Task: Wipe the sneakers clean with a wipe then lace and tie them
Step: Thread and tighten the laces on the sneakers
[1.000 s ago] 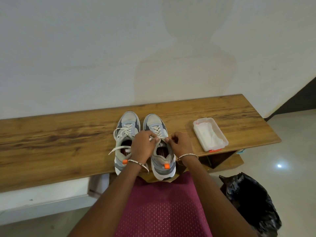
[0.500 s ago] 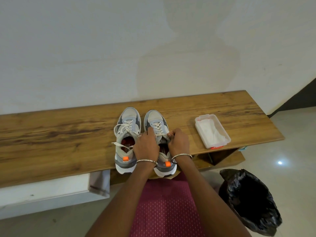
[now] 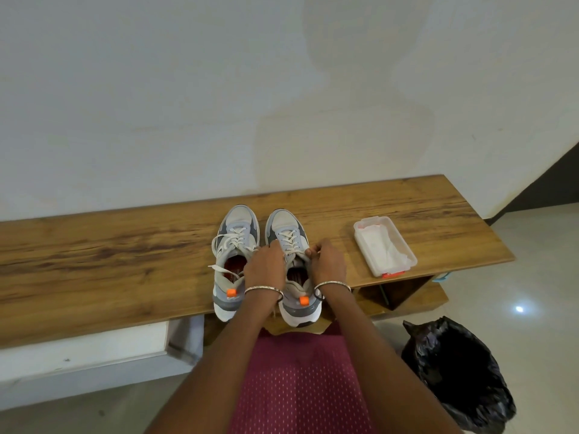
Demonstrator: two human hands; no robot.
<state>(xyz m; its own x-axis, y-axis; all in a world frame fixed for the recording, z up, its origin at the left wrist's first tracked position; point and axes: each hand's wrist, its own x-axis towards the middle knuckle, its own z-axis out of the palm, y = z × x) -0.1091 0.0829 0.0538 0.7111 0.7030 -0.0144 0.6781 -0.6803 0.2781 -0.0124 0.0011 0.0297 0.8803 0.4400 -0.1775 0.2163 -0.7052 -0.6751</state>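
Two grey and white sneakers stand side by side on the wooden bench (image 3: 94, 261), toes toward the wall. The left sneaker (image 3: 235, 242) has loose white laces trailing off to its left. My left hand (image 3: 265, 264) and my right hand (image 3: 327, 261) sit over the opening of the right sneaker (image 3: 286, 228). Both hands pinch its white lace ends at the top eyelets. The fingers hide how the lace runs between them. Orange tabs mark both heels.
A clear plastic box of white wipes (image 3: 384, 249) lies on the bench to the right of the sneakers. A black bin bag (image 3: 457, 374) stands on the floor at lower right. The wall rises right behind the bench.
My hands have drawn closer together over the right sneaker's tongue, still holding its laces. The camera has shifted slightly; the sneakers have not moved.
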